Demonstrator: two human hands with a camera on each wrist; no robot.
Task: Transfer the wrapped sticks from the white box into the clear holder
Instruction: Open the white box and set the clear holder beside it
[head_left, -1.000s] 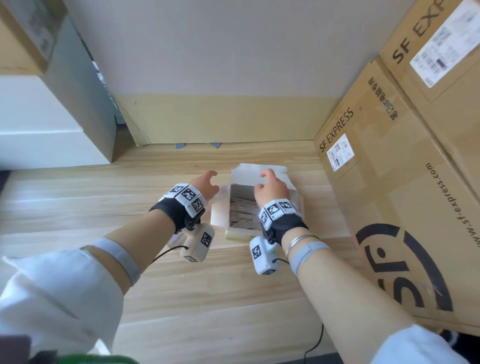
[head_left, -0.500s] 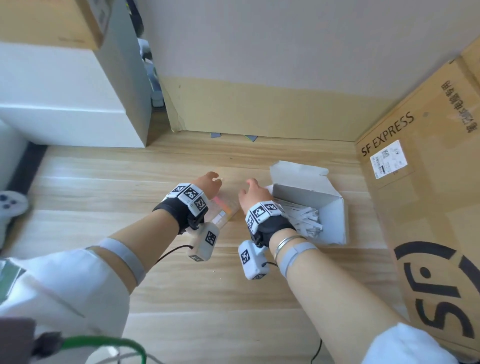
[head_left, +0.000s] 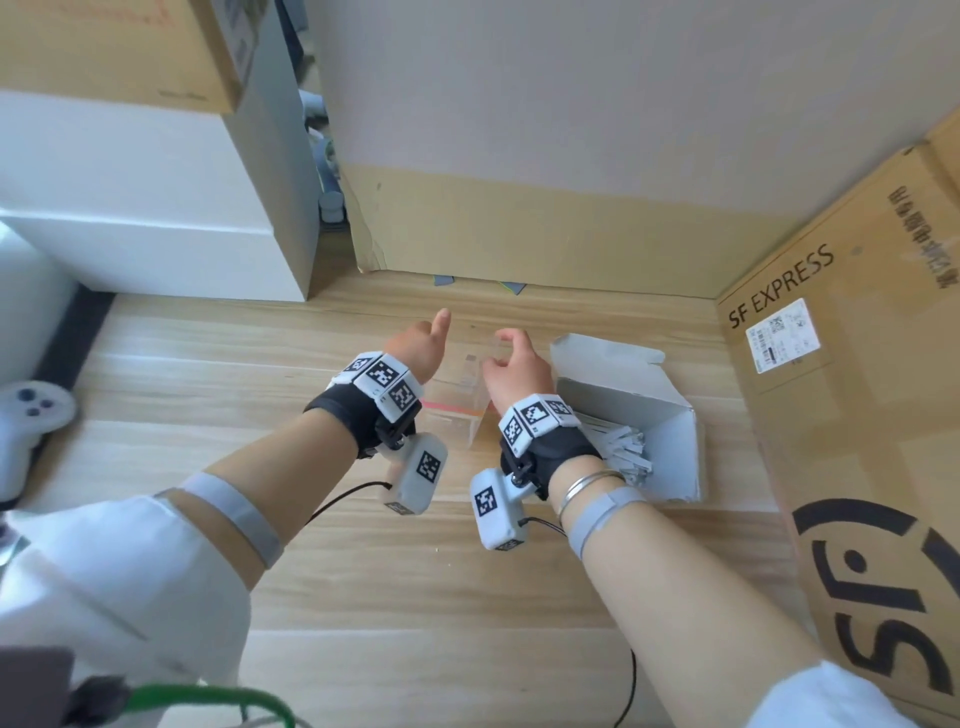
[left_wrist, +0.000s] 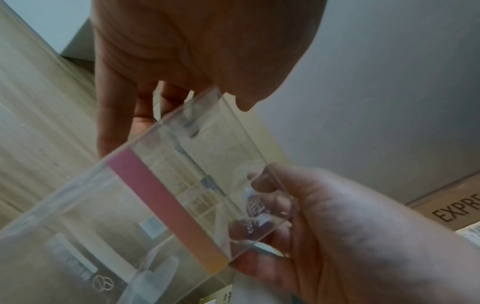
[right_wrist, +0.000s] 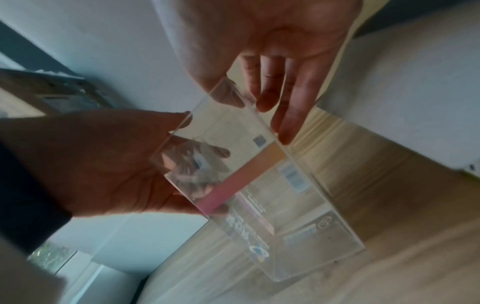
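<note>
The clear holder (head_left: 457, 400) with a pink stripe stands on the wooden table between my hands. My left hand (head_left: 418, 348) grips its left side, thumb raised. My right hand (head_left: 511, 366) grips its right side. In the left wrist view the right hand (left_wrist: 350, 236) curls round the holder (left_wrist: 194, 185) edge. In the right wrist view the left hand (right_wrist: 91, 160) has its thumb on the holder (right_wrist: 246, 164) rim, its fingers showing through the wall. The white box (head_left: 670, 441) lies open just right of my right wrist, with wrapped sticks (head_left: 618, 449) inside.
A big SF Express carton (head_left: 857, 415) walls off the right side. At the back left stands a white block (head_left: 156, 208), and a cardboard panel (head_left: 519, 234) leans on the wall. A white game controller (head_left: 31, 415) lies far left.
Both hands left the white box and moved left onto the clear holder. The view turned left, so the box now sits to the right.
</note>
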